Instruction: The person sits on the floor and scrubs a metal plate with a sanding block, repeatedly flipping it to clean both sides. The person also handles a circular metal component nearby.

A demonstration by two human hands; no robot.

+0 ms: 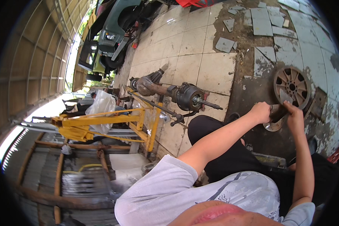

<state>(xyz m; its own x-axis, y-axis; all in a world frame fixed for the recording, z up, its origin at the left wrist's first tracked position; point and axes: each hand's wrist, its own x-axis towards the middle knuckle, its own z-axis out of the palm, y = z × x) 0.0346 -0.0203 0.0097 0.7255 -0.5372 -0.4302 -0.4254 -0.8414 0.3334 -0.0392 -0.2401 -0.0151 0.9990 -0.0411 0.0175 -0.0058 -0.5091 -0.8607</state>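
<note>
My left hand [260, 112] is closed on a dark cylindrical metal part [277, 113], held above the floor between my knees. Beside it, my right hand [295, 117] pinches a thin greyish piece [285, 96] that looks like sandpaper or cloth, against the part's far end. Its exact kind is too small to make out, and my fingers hide where it meets the part. Below the part shows a shiny round metal piece [274, 125]; I cannot tell if the two are joined. Just beyond my hands a rusty spoked metal wheel [292, 83] lies on the floor.
A vehicle axle with a brake drum [189, 97] lies on the tiles to the left. Behind it stands a yellow metal frame [109, 121]. Broken tiles [262, 22] cover the far floor, and a flat rusty plate [318, 104] lies right of the wheel. A vehicle [111, 35] is parked far left.
</note>
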